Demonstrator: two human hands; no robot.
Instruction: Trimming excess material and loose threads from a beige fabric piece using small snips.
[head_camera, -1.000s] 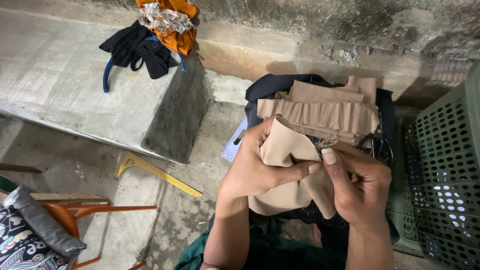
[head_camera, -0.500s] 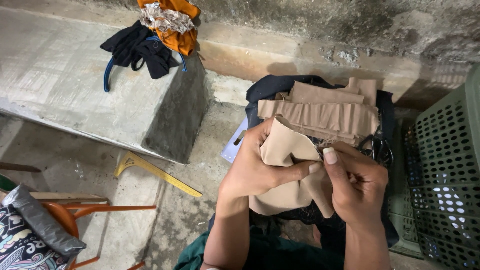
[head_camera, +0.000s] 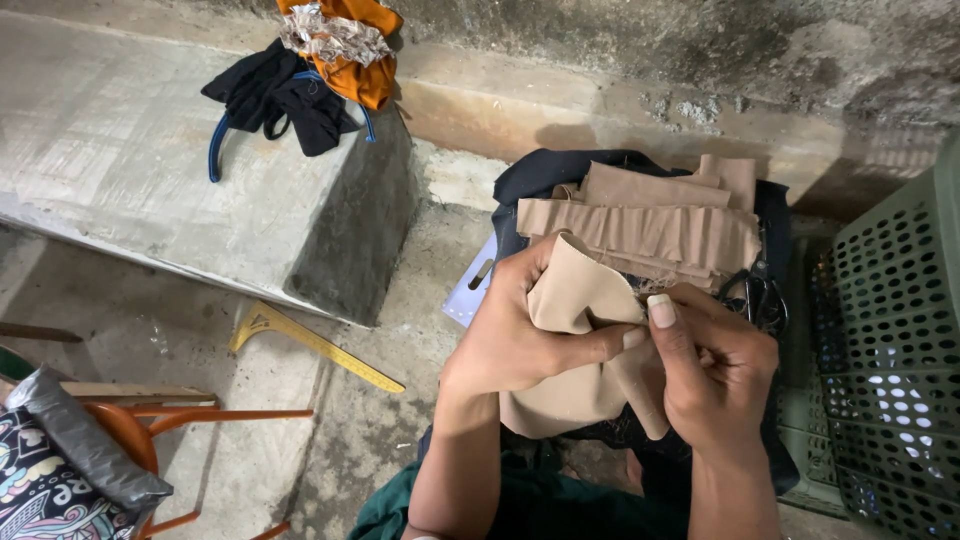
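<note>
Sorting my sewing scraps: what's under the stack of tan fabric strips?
The tan strips lie on dark navy cloth, with black scissors at its right edge. Anything beneath that cloth is covered.

Home sewing corner: fabric strips (head_camera: 650, 230), scissors (head_camera: 757, 295), concrete ledge (head_camera: 130, 170)

a rough concrete wall (head_camera: 700, 50) rose ahead of me; a grey concrete ledge (head_camera: 130, 170) sat to my left; the stained concrete floor (head_camera: 330, 420) lay below; an orange chair (head_camera: 150, 440) stood nearby
</note>
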